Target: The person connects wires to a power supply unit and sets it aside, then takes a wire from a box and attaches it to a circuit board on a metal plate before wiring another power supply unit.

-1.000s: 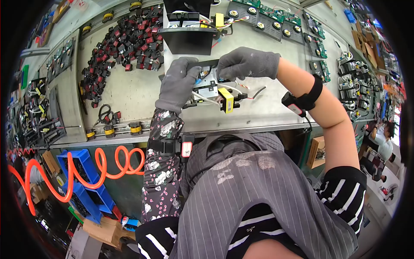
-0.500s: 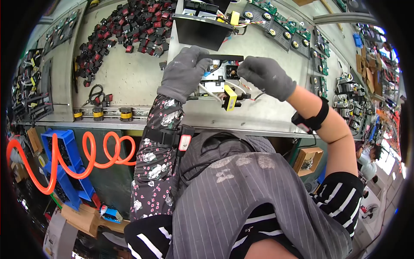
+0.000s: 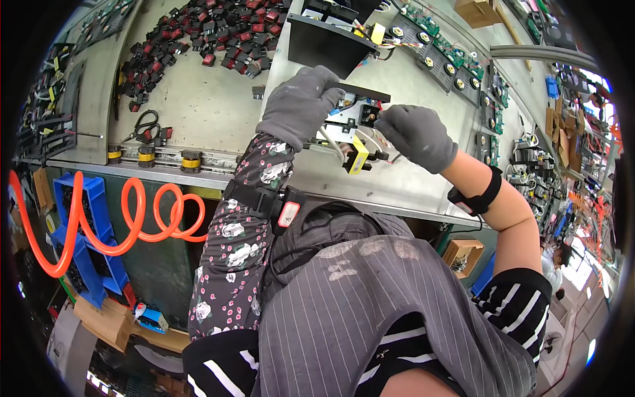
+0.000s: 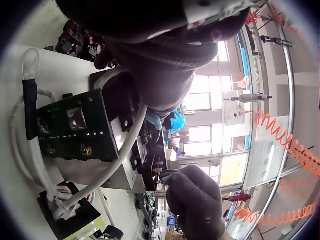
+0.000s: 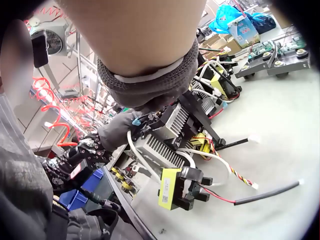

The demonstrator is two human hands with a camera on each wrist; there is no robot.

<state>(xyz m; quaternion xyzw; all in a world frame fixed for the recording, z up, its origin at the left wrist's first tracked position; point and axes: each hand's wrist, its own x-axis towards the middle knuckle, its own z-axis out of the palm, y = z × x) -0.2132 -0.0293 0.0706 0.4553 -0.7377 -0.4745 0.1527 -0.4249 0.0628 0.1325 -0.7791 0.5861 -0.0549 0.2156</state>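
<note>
My gloved left hand [image 3: 301, 102] grips the left end of an electronic assembly [image 3: 342, 122] along its black panel [image 3: 365, 91]. In the right wrist view its finned heatsinks [image 5: 159, 151] show, with white cables and a yellow-wrapped transformer [image 5: 170, 189] hanging beside them. A green circuit board [image 4: 70, 125] faces the left wrist camera. My gloved right hand [image 3: 420, 135], fingers curled, is at the assembly's right end, close to a square black part [image 3: 369, 116]. The left wrist view shows a small blue piece [image 4: 167, 178] pinched at its fingertips; what it is I cannot tell.
Behind the assembly stands another black-panelled unit [image 3: 331, 45]. A heap of red-and-black switches [image 3: 218, 40] covers the back left of the bench. Speaker plates with green boards [image 3: 430, 49] lie at the back right. Scissors [image 3: 147, 124] are near the front rail. An orange coiled hose [image 3: 132, 212] hangs at left.
My right hand has drawn back from over the assembly to its right end, uncovering the square black part. My left hand keeps its grip. The head view has shifted.
</note>
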